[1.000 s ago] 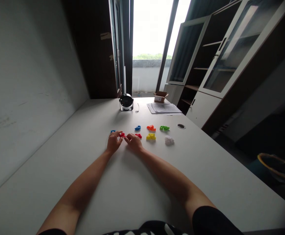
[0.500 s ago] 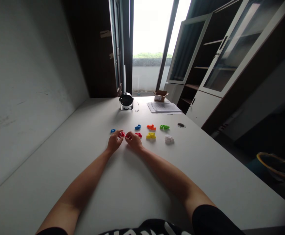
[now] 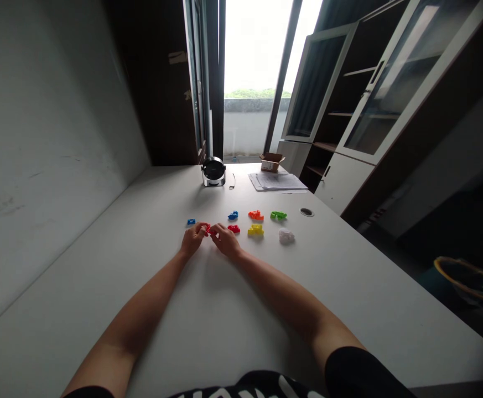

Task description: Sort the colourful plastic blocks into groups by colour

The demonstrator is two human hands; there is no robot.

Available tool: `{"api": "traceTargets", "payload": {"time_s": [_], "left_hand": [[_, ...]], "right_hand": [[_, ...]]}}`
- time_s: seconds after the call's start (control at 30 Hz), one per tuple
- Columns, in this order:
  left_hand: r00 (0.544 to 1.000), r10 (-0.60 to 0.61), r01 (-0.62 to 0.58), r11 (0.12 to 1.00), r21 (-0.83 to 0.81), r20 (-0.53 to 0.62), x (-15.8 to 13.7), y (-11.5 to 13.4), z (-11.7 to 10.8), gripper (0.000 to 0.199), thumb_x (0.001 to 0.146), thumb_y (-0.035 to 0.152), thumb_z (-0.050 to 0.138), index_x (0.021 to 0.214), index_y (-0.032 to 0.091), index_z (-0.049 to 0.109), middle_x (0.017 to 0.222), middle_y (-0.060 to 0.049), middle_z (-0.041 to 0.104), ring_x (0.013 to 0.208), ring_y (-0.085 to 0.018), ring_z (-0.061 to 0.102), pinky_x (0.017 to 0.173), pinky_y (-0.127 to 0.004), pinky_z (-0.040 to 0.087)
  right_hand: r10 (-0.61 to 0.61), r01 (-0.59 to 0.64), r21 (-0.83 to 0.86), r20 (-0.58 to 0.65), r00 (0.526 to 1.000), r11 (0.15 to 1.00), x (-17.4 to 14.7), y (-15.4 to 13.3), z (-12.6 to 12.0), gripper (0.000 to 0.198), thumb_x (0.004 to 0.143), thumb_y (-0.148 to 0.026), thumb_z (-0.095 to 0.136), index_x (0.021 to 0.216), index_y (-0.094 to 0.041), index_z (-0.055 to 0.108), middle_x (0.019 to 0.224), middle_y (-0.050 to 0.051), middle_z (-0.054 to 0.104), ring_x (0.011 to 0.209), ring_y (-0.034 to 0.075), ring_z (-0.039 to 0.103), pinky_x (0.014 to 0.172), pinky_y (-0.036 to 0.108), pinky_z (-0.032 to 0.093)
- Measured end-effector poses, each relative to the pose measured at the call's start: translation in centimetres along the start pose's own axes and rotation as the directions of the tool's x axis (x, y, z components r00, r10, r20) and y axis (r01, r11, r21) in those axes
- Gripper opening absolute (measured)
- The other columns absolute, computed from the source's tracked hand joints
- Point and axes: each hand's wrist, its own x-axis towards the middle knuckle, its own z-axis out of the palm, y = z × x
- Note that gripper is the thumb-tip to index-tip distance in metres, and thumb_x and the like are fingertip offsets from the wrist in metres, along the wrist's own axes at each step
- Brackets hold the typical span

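Small red plastic pieces [image 3: 208, 229] are pinched between my two hands above the white table; my fingers partly hide them. My left hand [image 3: 194, 239] is closed on them from the left. From the right, my right hand [image 3: 224, 239] has its fingertips closed on the same red parts. Just beyond my right hand lies a small pile of red pieces [image 3: 233, 228]. A small blue piece [image 3: 191, 221] lies past my left hand. To the right sit clusters of blue pieces [image 3: 233, 215], yellow pieces [image 3: 255, 230], orange pieces [image 3: 256, 215], green pieces [image 3: 278, 215] and white pieces [image 3: 286, 236].
A round black device on a stand [image 3: 213, 172] is at the table's far end. Papers [image 3: 278, 182] and an open cardboard box [image 3: 271, 162] are at the far right. A cable hole [image 3: 306, 212] is near the right edge. A wall [image 3: 58, 166] borders the left side.
My hands have drawn slightly closer around the red pieces, and the left fingers have closed further. The piles on the table have not moved.
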Motion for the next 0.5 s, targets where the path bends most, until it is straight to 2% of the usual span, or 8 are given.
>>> {"api": "traceTargets", "payload": {"time_s": [0.13,0.27,0.5], "left_hand": [[1.0,0.021,-0.019,0.993,-0.115,0.017,0.1,-0.5,0.3,0.03,0.092,0.029,0.052,0.117,0.02,0.068,0.09,-0.004,0.075,0.083,-0.02,0.072,0.079,-0.033,0.056],[0.998,0.063,-0.061,0.986,-0.152,0.012,0.2,-1.0,0.3,0.032,0.091,0.03,0.058,0.12,0.02,0.067,0.098,-0.006,0.075,0.088,-0.02,0.073,0.083,-0.033,0.057],[0.996,0.095,-0.094,0.99,-0.108,0.002,0.1,-1.2,0.4,0.029,0.091,0.032,0.063,0.118,0.023,0.069,0.107,-0.007,0.074,0.086,-0.019,0.071,0.079,-0.032,0.057]], "right_hand": [[0.004,-0.003,0.003,-0.012,1.0,1.0,0.0,0.2,0.1,0.017,0.095,-0.016,0.052,0.105,-0.023,0.064,0.105,0.004,0.067,0.08,0.016,0.062,0.071,0.025,0.046],[0.053,-0.05,0.061,-0.042,0.998,0.997,0.0,0.1,0.0,0.024,0.094,-0.017,0.052,0.114,-0.025,0.062,0.108,0.005,0.07,0.086,0.018,0.065,0.074,0.027,0.049],[0.196,-0.187,0.125,-0.065,0.978,0.974,0.1,0.0,-0.4,0.021,0.096,-0.031,0.056,0.115,-0.026,0.062,0.087,0.0,0.073,0.075,0.017,0.067,0.07,0.027,0.048]]}}
